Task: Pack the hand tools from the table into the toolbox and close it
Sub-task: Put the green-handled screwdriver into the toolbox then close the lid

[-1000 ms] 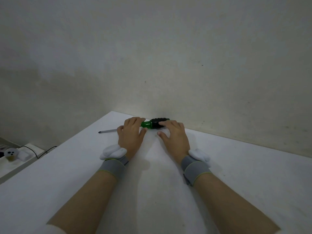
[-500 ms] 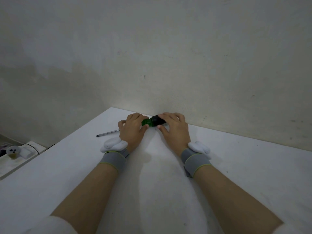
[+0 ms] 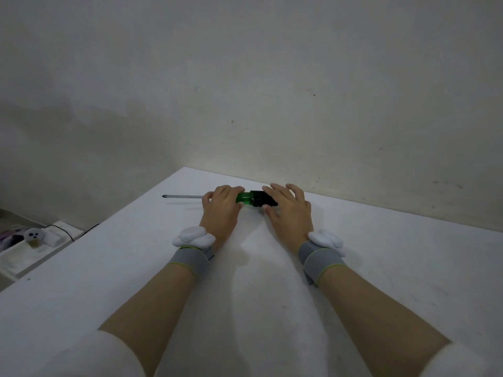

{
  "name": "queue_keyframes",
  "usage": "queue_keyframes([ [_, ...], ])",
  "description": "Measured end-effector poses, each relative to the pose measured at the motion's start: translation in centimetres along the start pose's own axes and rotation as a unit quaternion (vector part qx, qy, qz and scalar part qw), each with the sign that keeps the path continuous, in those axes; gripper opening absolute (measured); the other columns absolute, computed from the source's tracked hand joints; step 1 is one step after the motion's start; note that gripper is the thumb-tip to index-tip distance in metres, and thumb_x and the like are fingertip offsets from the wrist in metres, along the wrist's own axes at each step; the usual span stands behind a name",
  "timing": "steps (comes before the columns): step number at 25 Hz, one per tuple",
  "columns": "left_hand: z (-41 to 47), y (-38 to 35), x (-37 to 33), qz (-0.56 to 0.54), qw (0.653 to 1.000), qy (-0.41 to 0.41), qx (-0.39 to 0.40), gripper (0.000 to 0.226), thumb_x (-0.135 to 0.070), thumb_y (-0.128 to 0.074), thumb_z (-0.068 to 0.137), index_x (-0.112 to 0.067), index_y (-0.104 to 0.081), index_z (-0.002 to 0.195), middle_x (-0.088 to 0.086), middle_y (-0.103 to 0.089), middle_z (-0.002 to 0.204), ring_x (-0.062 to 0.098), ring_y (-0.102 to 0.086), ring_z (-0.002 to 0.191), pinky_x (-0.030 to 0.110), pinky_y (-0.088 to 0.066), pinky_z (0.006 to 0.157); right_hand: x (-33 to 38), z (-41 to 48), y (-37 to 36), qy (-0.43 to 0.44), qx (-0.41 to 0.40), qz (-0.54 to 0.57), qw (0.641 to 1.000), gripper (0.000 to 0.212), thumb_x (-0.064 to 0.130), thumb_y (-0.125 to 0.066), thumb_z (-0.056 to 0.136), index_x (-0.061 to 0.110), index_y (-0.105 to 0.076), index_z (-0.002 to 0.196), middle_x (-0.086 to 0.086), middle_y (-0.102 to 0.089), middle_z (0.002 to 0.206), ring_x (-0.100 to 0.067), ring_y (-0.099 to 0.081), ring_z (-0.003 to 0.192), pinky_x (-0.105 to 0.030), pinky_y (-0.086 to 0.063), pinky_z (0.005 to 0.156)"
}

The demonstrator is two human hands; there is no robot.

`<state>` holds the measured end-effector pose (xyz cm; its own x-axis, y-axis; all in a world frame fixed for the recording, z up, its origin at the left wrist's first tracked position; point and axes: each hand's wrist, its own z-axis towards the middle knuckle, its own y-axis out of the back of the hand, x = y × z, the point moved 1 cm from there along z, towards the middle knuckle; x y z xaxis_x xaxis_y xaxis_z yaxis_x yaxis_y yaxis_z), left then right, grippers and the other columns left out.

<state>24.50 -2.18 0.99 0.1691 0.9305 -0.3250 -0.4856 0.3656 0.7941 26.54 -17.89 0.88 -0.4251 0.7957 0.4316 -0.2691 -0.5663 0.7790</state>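
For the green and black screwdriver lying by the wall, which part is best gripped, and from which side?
Grip the screwdriver by its thick green and black handle, coming down from above and the near side. It lies flat on the table, close to the wall, shaft pointing left, so the far side looks cramped. The thin shaft offers less hold. The left hand and right hand already bracket the handle.

— What's the surface here?
— A white table [image 3: 381, 268], its far edge running along the wall.
— Anything lying on it?
— One screwdriver [image 3: 246, 198], green-and-black handle, thin shaft pointing left, near that far edge. Both forearms rest on the tabletop too.
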Motion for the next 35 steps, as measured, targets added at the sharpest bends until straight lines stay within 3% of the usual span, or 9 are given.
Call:
queue_keyframes([
  [12,-2.4,6.5,-8.5,-0.071,0.993,-0.068,-0.065,0.031,-0.015,-0.049,0.094,-0.011,-0.054,0.124,0.008,-0.062,0.117,0.024,-0.048,0.121,0.034,-0.027,0.096,0.9,-4.6,11.5,0.015,-0.064,-0.047,0.997,0.043,0.036,-0.051,0.092,0.029,-0.045,0.134,0.007,-0.052,0.135,-0.020,-0.030,0.131,-0.036,-0.029,0.095],
  [29,-3.8,11.4,-23.6,-0.124,0.962,-0.227,-0.088,0.030,-0.016,-0.051,0.093,-0.010,-0.056,0.122,0.009,-0.063,0.114,0.026,-0.050,0.117,0.031,-0.026,0.091,-2.5,-12.2,26.9,-0.005,-0.173,-0.060,0.983,0.038,0.036,-0.057,0.088,0.028,-0.054,0.125,0.001,-0.061,0.116,-0.022,-0.040,0.118,-0.032,-0.029,0.086],
  [32,-4.2,11.3,-26.4,-0.139,0.957,-0.241,-0.083,0.030,-0.016,-0.052,0.093,-0.011,-0.056,0.122,0.008,-0.063,0.114,0.026,-0.049,0.117,0.031,-0.025,0.092,-3.7,-13.6,29.4,-0.009,-0.161,-0.051,0.986,0.035,0.033,-0.058,0.089,0.024,-0.054,0.123,-0.003,-0.060,0.112,-0.023,-0.048,0.107,-0.033,-0.039,0.085],
  [35,-4.5,10.7,-28.3,-0.138,0.957,-0.246,-0.063,0.032,-0.018,-0.050,0.094,-0.013,-0.054,0.126,0.007,-0.061,0.117,0.025,-0.047,0.120,0.032,-0.026,0.093,-4.5,-14.7,31.3,-0.022,-0.139,-0.028,0.990,0.034,0.030,-0.058,0.089,0.021,-0.054,0.121,-0.004,-0.058,0.111,-0.023,-0.056,0.096,-0.030,-0.044,0.075],
])
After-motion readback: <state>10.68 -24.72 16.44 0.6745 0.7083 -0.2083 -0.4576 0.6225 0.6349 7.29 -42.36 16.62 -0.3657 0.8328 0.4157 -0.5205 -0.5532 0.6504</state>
